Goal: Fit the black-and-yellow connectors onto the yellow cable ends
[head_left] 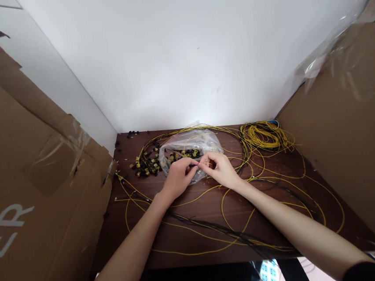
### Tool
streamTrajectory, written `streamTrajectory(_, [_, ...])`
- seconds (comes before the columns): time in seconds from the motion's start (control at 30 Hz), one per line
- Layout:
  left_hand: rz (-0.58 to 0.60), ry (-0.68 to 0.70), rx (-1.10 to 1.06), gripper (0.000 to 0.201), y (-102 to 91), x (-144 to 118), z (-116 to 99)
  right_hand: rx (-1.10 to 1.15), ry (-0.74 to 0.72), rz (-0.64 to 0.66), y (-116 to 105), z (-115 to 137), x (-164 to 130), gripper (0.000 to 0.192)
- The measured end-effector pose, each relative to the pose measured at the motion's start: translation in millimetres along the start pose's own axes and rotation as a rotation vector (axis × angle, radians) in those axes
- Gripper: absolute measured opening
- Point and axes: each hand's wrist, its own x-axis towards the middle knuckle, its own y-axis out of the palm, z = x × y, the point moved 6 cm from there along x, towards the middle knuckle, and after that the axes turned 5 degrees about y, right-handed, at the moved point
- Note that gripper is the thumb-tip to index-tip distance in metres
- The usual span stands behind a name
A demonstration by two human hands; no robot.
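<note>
Over the middle of the table, my left hand (178, 176) is closed in a pinch on a small black connector (193, 165). Fingertip to fingertip with it, my right hand (221, 169) pinches a thin yellow wire (207, 162) at the connector's end. How far the wire sits in the connector is hidden by the fingers. Beneath both hands lies a clear plastic bag (209, 139) with black and yellow connectors in it. A pile of black connectors with yellow parts (146, 163) is left of the bag.
A coil of yellow wire (262, 136) lies at the back right of the brown table (196, 228). Loose yellow and black wires (216, 229) loop across the front. Cardboard stands on the left (41, 172) and right (348, 129), with a white wall (173, 58) behind.
</note>
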Motion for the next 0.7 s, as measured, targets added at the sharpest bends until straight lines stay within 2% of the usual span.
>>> streamTrajectory(0.27, [-0.007, -0.01, -0.004, 0.011, 0.6, -0.4, 1.5, 0.021, 0.045, -0.091, -5.4, -1.7, -0.3, 0.011])
streamTrajectory(0.57, [-0.036, -0.012, 0.004, 0.011, 0.5, -0.7, 2.1, -0.025, -0.035, -0.067, -4.2, 2.4, -1.4, 0.016])
streamTrajectory(0.7, [-0.03, -0.024, -0.005, 0.012, 0.4, -0.2, 1.1, 0.014, 0.022, -0.077, -5.2, -1.9, -0.5, 0.017])
